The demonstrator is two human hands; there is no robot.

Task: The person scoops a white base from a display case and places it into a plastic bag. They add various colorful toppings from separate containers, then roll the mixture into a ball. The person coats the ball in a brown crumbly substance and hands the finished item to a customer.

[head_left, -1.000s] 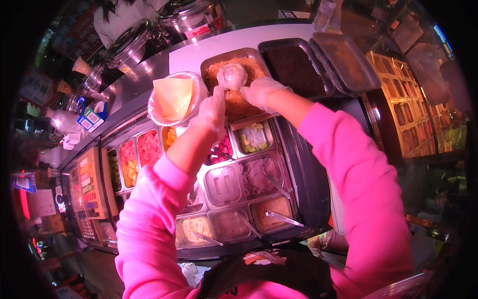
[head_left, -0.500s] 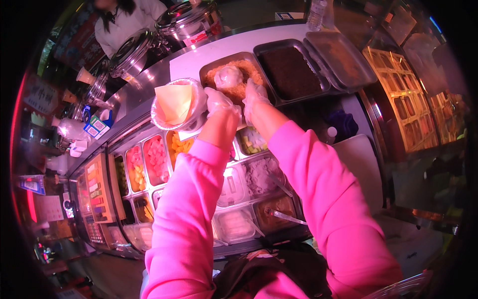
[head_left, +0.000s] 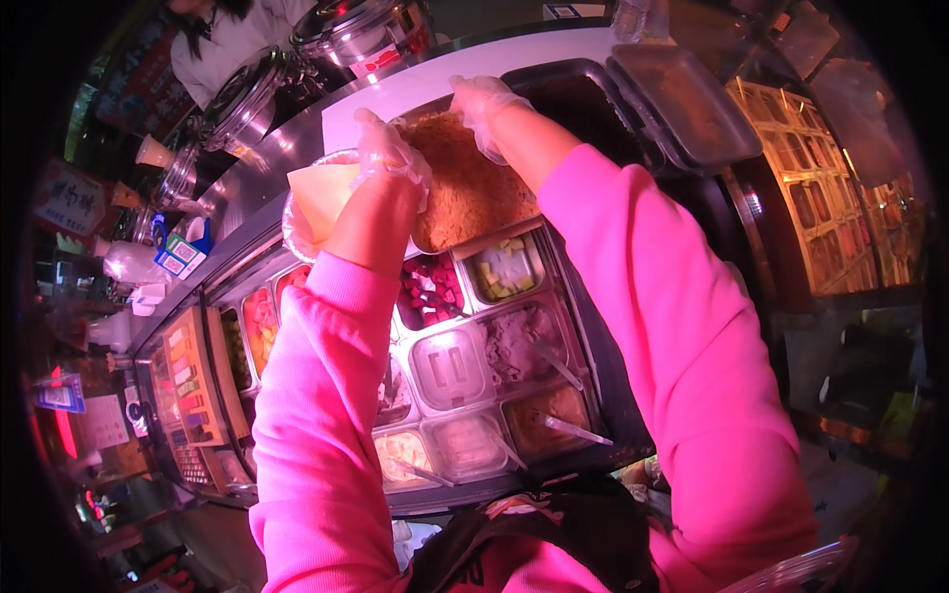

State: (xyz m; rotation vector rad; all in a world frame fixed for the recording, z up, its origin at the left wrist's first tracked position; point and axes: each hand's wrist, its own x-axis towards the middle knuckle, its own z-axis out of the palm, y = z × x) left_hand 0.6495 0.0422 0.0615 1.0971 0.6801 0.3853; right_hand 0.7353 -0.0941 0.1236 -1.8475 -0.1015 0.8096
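A metal tray of orange-brown crumbs (head_left: 465,188) lies in front of me at the far side of the counter. My left hand (head_left: 388,150), in a clear plastic glove, grips its far left corner. My right hand (head_left: 484,107), gloved too, holds the far rim toward the right; its fingertips are partly hidden. No white ball shows among the crumbs. Left of the tray, partly behind my left wrist, stands a plastic-lined round container (head_left: 294,222) with a folded cream paper (head_left: 321,198) in it.
A dark tray (head_left: 583,109) and a lidded-looking grey tray (head_left: 682,109) stand to the right. Nearer me are metal pans of fruit (head_left: 504,269), purple paste (head_left: 519,341) and brown paste (head_left: 544,420) with utensils. Steel pots (head_left: 361,40) and a person (head_left: 232,44) are beyond the counter.
Both hands have moved from the crumbs' near side to the tray's far rim and spread apart. The white ball seen in the crumbs is out of sight. The tray looks shifted or tilted toward me.
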